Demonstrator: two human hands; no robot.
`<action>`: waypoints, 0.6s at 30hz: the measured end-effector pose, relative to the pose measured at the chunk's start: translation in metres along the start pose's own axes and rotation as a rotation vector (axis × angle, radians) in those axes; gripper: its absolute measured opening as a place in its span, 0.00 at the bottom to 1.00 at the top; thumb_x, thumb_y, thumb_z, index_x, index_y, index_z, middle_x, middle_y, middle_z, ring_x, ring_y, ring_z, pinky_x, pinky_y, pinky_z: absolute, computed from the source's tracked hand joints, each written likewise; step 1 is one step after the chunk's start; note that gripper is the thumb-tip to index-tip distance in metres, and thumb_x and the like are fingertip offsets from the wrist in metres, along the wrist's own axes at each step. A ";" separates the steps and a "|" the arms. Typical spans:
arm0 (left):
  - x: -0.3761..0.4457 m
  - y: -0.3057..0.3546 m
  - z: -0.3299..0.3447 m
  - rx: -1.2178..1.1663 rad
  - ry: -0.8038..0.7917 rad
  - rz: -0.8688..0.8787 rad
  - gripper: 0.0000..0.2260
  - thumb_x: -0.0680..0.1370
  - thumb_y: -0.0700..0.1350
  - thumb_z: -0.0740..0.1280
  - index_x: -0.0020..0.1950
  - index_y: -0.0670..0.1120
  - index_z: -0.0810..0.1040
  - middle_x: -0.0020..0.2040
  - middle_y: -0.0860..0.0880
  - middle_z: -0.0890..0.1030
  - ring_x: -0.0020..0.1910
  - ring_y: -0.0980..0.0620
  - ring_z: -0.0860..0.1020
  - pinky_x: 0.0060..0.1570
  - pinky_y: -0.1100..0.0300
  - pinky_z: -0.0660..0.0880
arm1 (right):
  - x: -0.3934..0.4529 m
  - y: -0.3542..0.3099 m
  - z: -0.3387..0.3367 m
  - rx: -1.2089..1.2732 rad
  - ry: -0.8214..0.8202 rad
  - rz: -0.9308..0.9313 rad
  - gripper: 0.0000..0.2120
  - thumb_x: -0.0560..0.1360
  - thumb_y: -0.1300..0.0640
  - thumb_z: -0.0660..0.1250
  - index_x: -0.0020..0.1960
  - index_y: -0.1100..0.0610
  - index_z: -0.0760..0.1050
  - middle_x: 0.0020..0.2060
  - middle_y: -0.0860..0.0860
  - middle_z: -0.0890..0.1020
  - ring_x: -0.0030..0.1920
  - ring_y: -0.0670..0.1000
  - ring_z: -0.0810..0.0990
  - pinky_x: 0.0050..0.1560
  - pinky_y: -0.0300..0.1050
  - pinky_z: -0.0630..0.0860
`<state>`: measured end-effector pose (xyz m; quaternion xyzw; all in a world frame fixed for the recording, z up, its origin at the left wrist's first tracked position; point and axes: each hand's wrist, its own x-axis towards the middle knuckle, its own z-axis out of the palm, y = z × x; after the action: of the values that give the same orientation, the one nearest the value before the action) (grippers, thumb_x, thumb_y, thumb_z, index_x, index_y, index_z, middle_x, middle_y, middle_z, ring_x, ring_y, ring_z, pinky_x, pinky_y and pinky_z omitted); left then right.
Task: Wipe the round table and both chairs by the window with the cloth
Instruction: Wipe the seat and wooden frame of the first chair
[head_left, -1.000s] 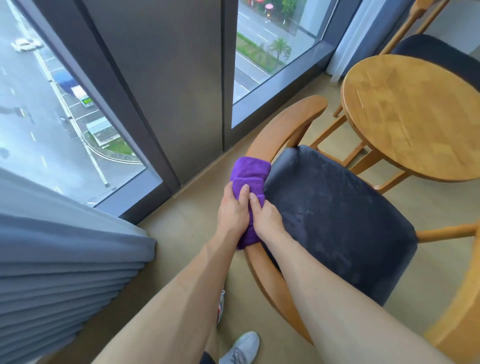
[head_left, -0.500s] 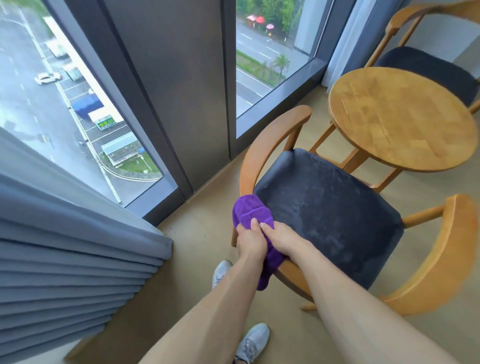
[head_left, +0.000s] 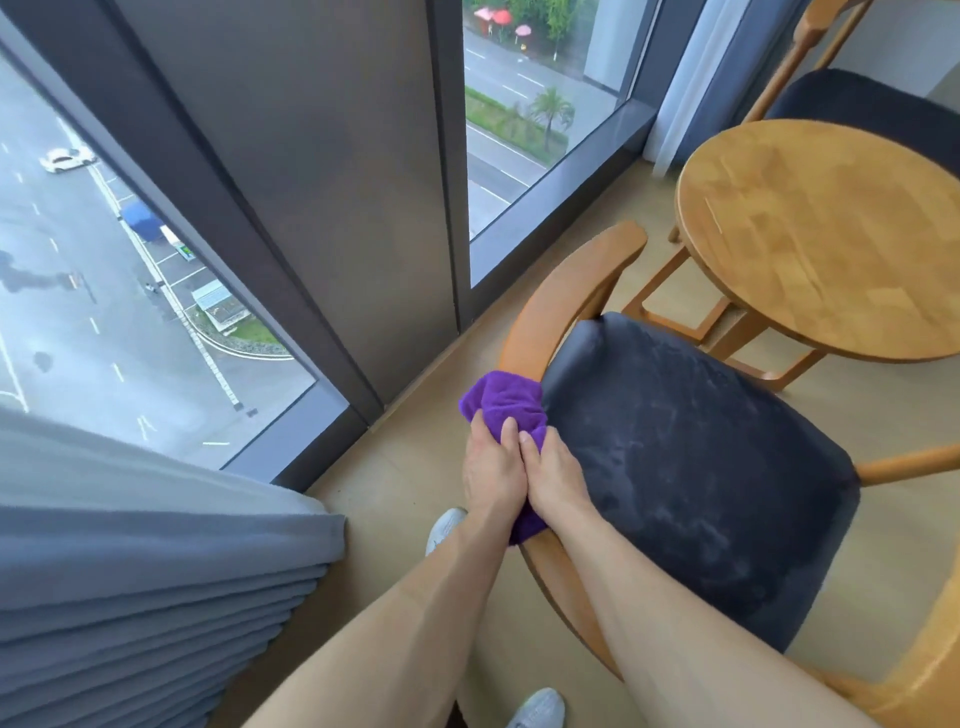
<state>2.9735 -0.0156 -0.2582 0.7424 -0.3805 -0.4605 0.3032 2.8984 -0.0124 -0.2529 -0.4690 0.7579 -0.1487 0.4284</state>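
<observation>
A purple cloth is wrapped over the curved wooden armrest of the near chair, beside its dark seat cushion. My left hand and my right hand lie side by side and both grip the cloth around the rail. The round wooden table stands at the right, with the second chair behind it.
Floor-to-ceiling windows with a dark frame run along the left and back. A grey pleated curtain hangs at the lower left. My shoes stand on the beige floor between window and chair.
Both hands and the cloth slid back toward me along the armrest half a second ago, then moved forward along it again. The camera view shifted with them.
</observation>
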 end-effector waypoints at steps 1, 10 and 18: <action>0.013 0.006 -0.001 0.016 -0.012 0.075 0.11 0.83 0.51 0.58 0.62 0.50 0.72 0.56 0.50 0.80 0.56 0.47 0.78 0.56 0.53 0.73 | 0.010 -0.005 0.003 0.048 0.046 0.004 0.18 0.82 0.46 0.54 0.59 0.60 0.71 0.58 0.58 0.78 0.59 0.59 0.76 0.59 0.51 0.71; 0.143 0.083 0.025 0.326 -0.189 0.471 0.11 0.80 0.54 0.60 0.60 0.51 0.73 0.53 0.53 0.80 0.51 0.51 0.77 0.48 0.54 0.72 | 0.120 -0.054 -0.010 0.392 0.491 0.099 0.15 0.81 0.47 0.59 0.53 0.60 0.69 0.52 0.57 0.77 0.53 0.55 0.75 0.49 0.41 0.66; 0.231 0.161 0.098 0.458 -0.408 0.734 0.16 0.82 0.52 0.58 0.67 0.49 0.71 0.60 0.49 0.79 0.56 0.50 0.76 0.53 0.51 0.73 | 0.222 -0.075 -0.068 0.444 0.681 0.261 0.19 0.81 0.44 0.56 0.60 0.60 0.68 0.56 0.55 0.76 0.52 0.52 0.75 0.48 0.44 0.70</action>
<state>2.9039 -0.3053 -0.2726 0.5012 -0.7610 -0.3636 0.1936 2.8453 -0.2489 -0.2791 -0.1897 0.8587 -0.3992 0.2596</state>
